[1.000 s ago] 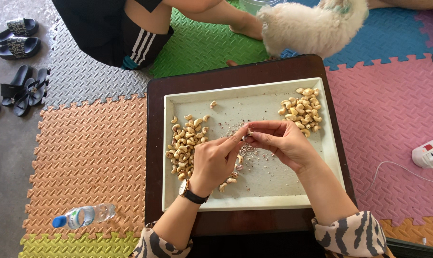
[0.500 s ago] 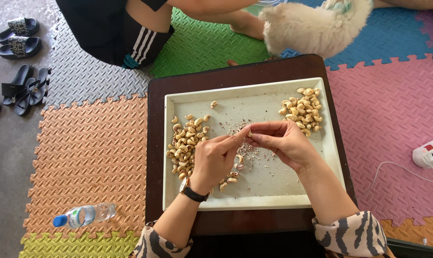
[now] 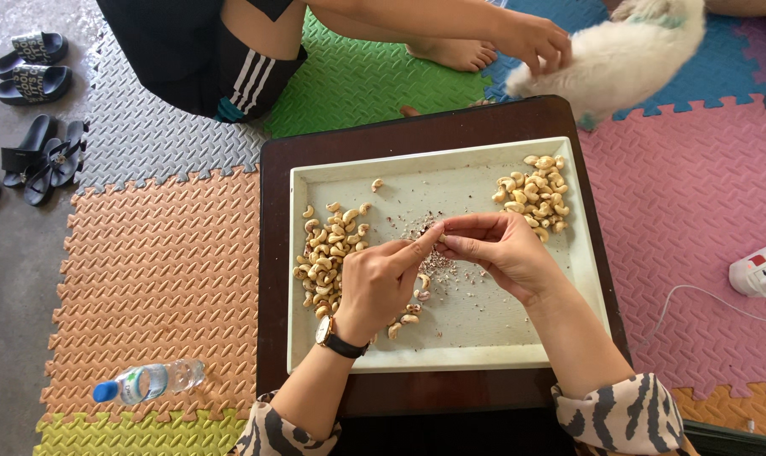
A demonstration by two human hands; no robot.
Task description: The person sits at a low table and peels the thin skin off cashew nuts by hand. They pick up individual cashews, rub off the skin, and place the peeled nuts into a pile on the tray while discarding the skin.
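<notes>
A cream rectangular tray (image 3: 476,353) lies on a dark low table (image 3: 275,253). Cashew nuts are heaped at the tray's left (image 3: 325,253), and a smaller pile of cashews (image 3: 537,196) sits at its right. My left hand (image 3: 379,283), with a wristwatch, and my right hand (image 3: 501,252) meet over the tray's middle, fingertips pinching one small cashew between them. Bits of reddish husk (image 3: 438,263) lie scattered under my fingers.
Another person sits across the table, a hand (image 3: 535,42) on a white fluffy dog (image 3: 619,52). Coloured foam mats cover the floor. A water bottle (image 3: 146,382) lies at my left, sandals (image 3: 32,114) at the far left, a white power strip (image 3: 761,268) at the right.
My hands stay together over the tray, barely shifting. The other person's hand has come to rest on the dog, which has moved right.
</notes>
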